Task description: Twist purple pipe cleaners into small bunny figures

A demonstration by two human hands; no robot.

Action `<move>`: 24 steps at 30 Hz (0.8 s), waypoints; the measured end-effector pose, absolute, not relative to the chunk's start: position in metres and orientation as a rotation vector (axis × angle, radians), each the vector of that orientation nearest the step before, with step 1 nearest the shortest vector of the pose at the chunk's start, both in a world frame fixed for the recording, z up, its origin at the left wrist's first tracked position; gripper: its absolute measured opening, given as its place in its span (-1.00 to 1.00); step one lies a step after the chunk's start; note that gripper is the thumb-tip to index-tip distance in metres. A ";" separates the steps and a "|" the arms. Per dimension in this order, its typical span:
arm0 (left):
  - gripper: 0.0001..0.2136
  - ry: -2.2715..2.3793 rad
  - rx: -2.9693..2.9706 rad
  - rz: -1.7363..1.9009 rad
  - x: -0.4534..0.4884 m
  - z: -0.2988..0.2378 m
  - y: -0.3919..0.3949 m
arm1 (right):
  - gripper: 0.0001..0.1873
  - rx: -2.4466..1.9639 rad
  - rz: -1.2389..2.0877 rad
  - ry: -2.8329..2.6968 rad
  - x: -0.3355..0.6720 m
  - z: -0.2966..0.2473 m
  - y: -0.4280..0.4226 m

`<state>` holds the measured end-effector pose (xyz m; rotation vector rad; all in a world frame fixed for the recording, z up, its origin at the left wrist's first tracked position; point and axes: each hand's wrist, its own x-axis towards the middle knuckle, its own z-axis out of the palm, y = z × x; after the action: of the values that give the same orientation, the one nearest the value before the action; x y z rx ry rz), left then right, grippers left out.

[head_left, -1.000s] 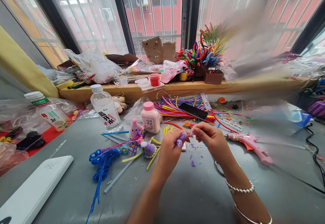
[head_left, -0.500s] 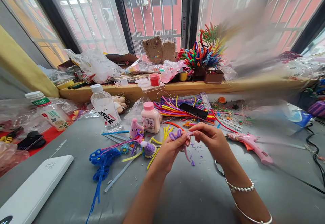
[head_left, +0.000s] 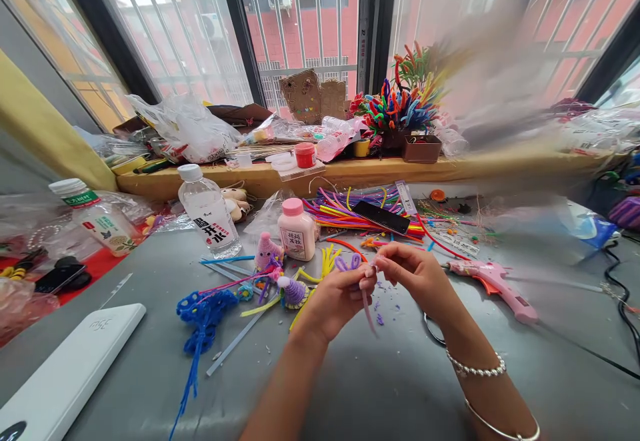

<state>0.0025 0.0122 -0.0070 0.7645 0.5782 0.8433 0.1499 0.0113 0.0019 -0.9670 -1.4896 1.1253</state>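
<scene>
Above the grey table my left hand (head_left: 330,298) is closed in a pinch on a purple pipe cleaner (head_left: 349,261) bent into loops. From between its fingers a pink pipe cleaner (head_left: 369,314) hangs down, its lower end loose. My right hand (head_left: 413,278) meets the left thumb tip and pinches the upper part of the pink piece. The fingers hide where the two colours join. Purple fluff scraps (head_left: 380,320) lie on the table below the hands.
A pink glue gun (head_left: 500,284) lies to the right. Behind are a bundle of coloured pipe cleaners (head_left: 330,213), a black phone (head_left: 381,217) and a pink-capped bottle (head_left: 297,231). To the left are small yarn figures (head_left: 268,253), blue lacy yarn (head_left: 205,314) and a white power bank (head_left: 75,368).
Both hands stay together at nearly the same spot. My left fingers have turned slightly, so less of the purple loops shows, and the pink tail hangs lower. My right fingers have shifted slightly left.
</scene>
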 end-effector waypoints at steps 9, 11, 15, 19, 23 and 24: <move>-0.77 1.185 2.078 1.233 -0.002 -0.011 0.012 | -0.78 -1.093 1.233 -1.252 0.150 -0.002 0.014; -0.74 1.259 2.423 1.283 -0.003 -0.012 0.011 | -0.76 -1.110 1.243 -1.214 0.150 -0.003 0.015; -0.77 1.298 2.859 1.312 0.001 -0.016 0.009 | -0.73 -1.137 1.254 -1.211 0.149 -0.006 0.016; -0.84 1.346 2.971 1.388 0.004 -0.018 0.009 | -0.74 -1.154 1.244 -1.240 0.147 -0.006 0.016; -0.85 1.306 2.889 1.418 0.003 -0.019 0.009 | -0.74 -1.152 1.218 -1.290 0.148 -0.002 0.014; -0.84 1.289 2.841 1.418 0.003 -0.020 0.009 | -0.74 -1.152 1.213 -1.311 0.148 0.000 0.013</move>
<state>0.0026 0.0088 -0.0196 2.8408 1.2895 1.4179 0.1483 0.0128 -0.0003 -1.1519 -1.3107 1.2134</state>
